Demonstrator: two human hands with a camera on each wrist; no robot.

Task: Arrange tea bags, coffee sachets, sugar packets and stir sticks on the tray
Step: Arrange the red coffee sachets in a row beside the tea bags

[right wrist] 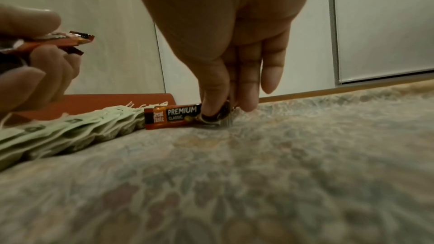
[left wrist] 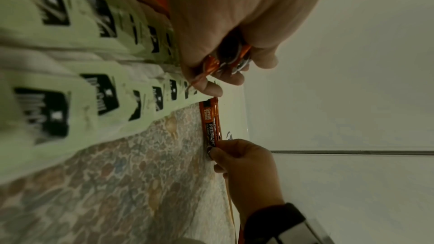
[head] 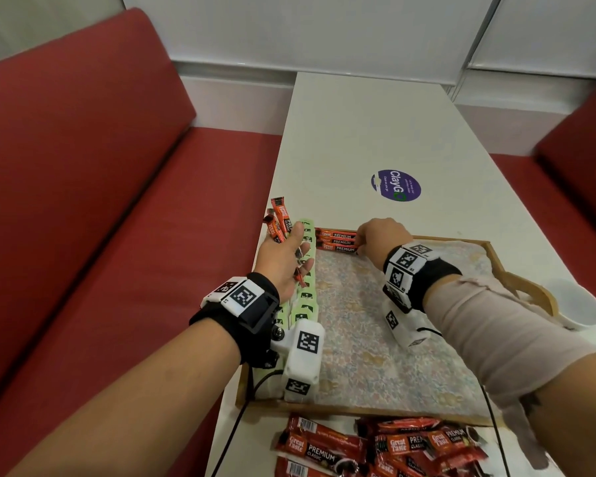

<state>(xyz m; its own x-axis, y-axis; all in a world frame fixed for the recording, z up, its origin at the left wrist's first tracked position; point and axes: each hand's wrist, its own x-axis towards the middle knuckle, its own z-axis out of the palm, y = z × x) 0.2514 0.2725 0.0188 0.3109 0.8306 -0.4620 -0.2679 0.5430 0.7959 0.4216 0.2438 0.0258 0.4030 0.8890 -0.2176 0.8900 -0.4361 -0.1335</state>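
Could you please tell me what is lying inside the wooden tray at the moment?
Inside the wooden tray lie a floral cloth liner, green tea bags along its left edge, and three coffee sachets at the far edge. The tray's floor beneath the liner is covered.

A long white table (head: 375, 132) runs between two red upholstered benches (head: 83, 166) — its far edge meeting pale wall panels (head: 307, 29). A round purple sticker (head: 395, 185) sits mid-tabletop, under even indoor light.
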